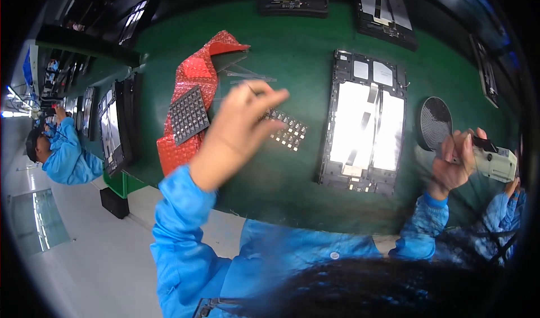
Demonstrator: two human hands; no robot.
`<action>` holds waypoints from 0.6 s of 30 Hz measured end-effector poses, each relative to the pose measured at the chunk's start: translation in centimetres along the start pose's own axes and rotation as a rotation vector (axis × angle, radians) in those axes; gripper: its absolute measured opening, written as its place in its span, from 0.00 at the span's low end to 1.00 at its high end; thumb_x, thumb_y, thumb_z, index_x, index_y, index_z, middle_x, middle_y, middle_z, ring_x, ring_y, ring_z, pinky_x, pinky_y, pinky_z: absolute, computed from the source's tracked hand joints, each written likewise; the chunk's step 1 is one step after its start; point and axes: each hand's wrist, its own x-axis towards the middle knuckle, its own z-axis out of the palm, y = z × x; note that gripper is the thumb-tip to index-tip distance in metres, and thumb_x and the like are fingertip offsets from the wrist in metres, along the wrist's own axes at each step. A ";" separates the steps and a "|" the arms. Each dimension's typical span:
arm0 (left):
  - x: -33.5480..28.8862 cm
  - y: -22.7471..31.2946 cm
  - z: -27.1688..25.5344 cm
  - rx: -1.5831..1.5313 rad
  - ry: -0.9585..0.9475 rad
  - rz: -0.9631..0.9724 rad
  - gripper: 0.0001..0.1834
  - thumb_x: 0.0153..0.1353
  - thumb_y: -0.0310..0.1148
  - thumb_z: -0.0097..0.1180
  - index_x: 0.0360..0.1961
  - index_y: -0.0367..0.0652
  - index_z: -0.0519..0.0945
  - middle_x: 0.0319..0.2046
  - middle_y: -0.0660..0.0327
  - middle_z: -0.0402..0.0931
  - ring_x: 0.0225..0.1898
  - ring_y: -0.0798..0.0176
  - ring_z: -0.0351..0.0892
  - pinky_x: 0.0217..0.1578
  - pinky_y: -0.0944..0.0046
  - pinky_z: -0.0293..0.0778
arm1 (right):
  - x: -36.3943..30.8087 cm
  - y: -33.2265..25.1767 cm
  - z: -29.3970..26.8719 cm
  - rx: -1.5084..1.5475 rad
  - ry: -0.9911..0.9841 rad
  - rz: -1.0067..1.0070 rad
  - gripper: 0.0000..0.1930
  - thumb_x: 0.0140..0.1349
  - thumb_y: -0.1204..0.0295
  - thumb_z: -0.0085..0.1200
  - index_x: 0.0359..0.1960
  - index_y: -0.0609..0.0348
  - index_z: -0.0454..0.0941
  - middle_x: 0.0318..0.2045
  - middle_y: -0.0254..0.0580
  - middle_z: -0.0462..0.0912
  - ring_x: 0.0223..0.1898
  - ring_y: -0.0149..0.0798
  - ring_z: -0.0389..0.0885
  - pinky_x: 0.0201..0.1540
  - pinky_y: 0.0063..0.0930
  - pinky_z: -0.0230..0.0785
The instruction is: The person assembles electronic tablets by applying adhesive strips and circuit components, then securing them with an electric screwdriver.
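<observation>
My left hand point(239, 121) is open, thumb and index finger apart, over a sheet of small metallic parts point(292, 133) and covering part of it. Beside its wrist, a dark tray with a grid of small pieces point(189, 115) rests on red bubble wrap point(194, 68). My right hand point(450, 163) is raised at the right with bent fingers. It is against or just beside a cream device with a black top point(495, 163); what its fingers hold is hard to make out. Between my hands lies an opened flat electronic device point(365, 129) with bright silver panels and dark ribbon cables.
A round dish point(436, 122) of tiny dark pieces stands right of the opened device. Clear plastic strips point(247, 73) lie by the bubble wrap. More opened devices point(293, 0) line the far edge of the green table point(281, 42). A co-worker point(70, 155) sits at left.
</observation>
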 end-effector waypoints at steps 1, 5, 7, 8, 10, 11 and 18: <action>0.8 -1.4 -0.8 0.119 -0.003 0.017 0.27 0.47 0.34 0.70 0.51 0.47 0.80 0.48 0.57 0.71 0.46 0.53 0.72 0.49 0.55 0.68 | 0.0 0.0 0.0 0.009 0.005 0.012 0.16 0.65 0.76 0.48 0.55 0.60 0.69 0.20 0.30 0.61 0.15 0.23 0.56 0.17 0.20 0.49; 2.3 -4.0 -1.9 0.114 -0.211 0.034 0.24 0.43 0.36 0.73 0.44 0.45 0.82 0.50 0.61 0.70 0.48 0.56 0.68 0.50 0.57 0.66 | -0.7 -0.2 1.2 -0.021 -0.018 -0.006 0.17 0.65 0.76 0.48 0.56 0.59 0.69 0.20 0.31 0.61 0.15 0.24 0.56 0.16 0.20 0.49; 2.4 -4.4 -1.4 0.036 -0.121 0.128 0.20 0.44 0.33 0.73 0.40 0.43 0.82 0.44 0.63 0.74 0.43 0.61 0.71 0.46 0.61 0.68 | -1.2 -0.4 1.6 0.006 -0.007 0.016 0.17 0.65 0.77 0.48 0.56 0.59 0.69 0.20 0.31 0.61 0.15 0.24 0.56 0.17 0.21 0.49; 2.6 -4.4 -1.7 -0.111 -0.175 0.015 0.18 0.45 0.31 0.73 0.38 0.41 0.81 0.38 0.64 0.75 0.39 0.65 0.72 0.43 0.65 0.68 | -1.3 -0.4 1.8 0.050 -0.003 0.041 0.17 0.65 0.77 0.48 0.56 0.59 0.69 0.20 0.31 0.61 0.15 0.24 0.56 0.17 0.21 0.49; 2.9 -4.0 -1.8 -0.416 -0.198 -0.235 0.12 0.48 0.23 0.70 0.33 0.38 0.79 0.26 0.69 0.75 0.31 0.75 0.70 0.37 0.72 0.66 | -1.3 -0.3 2.5 0.053 -0.019 0.036 0.17 0.65 0.77 0.47 0.56 0.58 0.69 0.20 0.31 0.61 0.15 0.24 0.57 0.17 0.21 0.49; 2.8 -3.9 -1.6 -0.415 -0.152 -0.262 0.11 0.49 0.23 0.69 0.33 0.39 0.79 0.26 0.69 0.75 0.30 0.76 0.69 0.37 0.72 0.65 | -1.4 -0.3 2.8 0.074 -0.047 0.033 0.17 0.65 0.77 0.47 0.56 0.58 0.69 0.20 0.31 0.61 0.16 0.25 0.57 0.17 0.22 0.49; 2.2 -3.7 0.3 -0.025 0.003 -0.147 0.08 0.51 0.25 0.70 0.28 0.35 0.80 0.26 0.66 0.80 0.27 0.74 0.73 0.31 0.70 0.69 | -1.9 -0.6 4.5 0.093 -0.126 0.048 0.16 0.66 0.76 0.46 0.56 0.56 0.69 0.22 0.30 0.61 0.16 0.24 0.57 0.18 0.21 0.49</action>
